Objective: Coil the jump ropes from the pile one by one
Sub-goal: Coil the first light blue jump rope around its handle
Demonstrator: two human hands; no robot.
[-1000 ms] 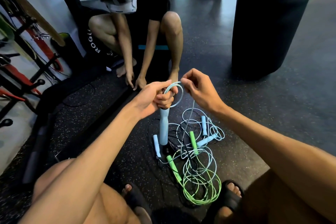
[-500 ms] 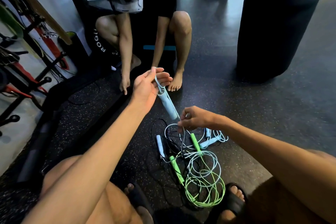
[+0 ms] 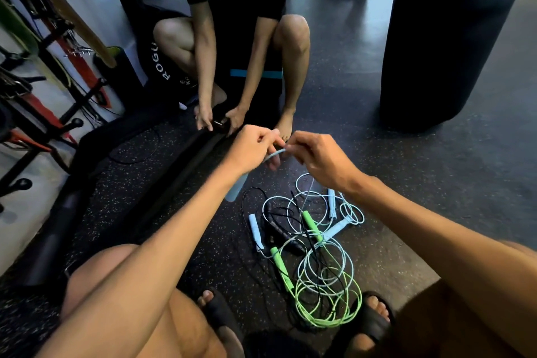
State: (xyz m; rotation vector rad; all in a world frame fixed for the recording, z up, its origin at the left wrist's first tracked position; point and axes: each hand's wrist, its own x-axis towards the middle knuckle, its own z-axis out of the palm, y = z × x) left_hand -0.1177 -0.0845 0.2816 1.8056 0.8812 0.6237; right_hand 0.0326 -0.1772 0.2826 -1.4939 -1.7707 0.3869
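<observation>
My left hand (image 3: 252, 148) grips a light blue jump rope by its handle (image 3: 236, 187), which hangs down below the fist. My right hand (image 3: 316, 157) pinches the same rope's cord (image 3: 274, 152) right beside the left hand's fingers. The thin cord (image 3: 308, 195) drops from my right hand to the pile (image 3: 313, 247) on the floor. The pile is a tangle of pale blue, green and black ropes with several handles, lying between my feet.
A person squats opposite me, both hands (image 3: 218, 120) on a dark object on the floor. A black punching bag (image 3: 441, 38) stands at the right. A rack with gear (image 3: 43, 73) fills the left side. My sandalled feet (image 3: 372, 317) flank the pile.
My right hand rose from the pile to meet my left hand, bringing cord with it. The handle now hangs below my left fist instead of slanting toward the pile.
</observation>
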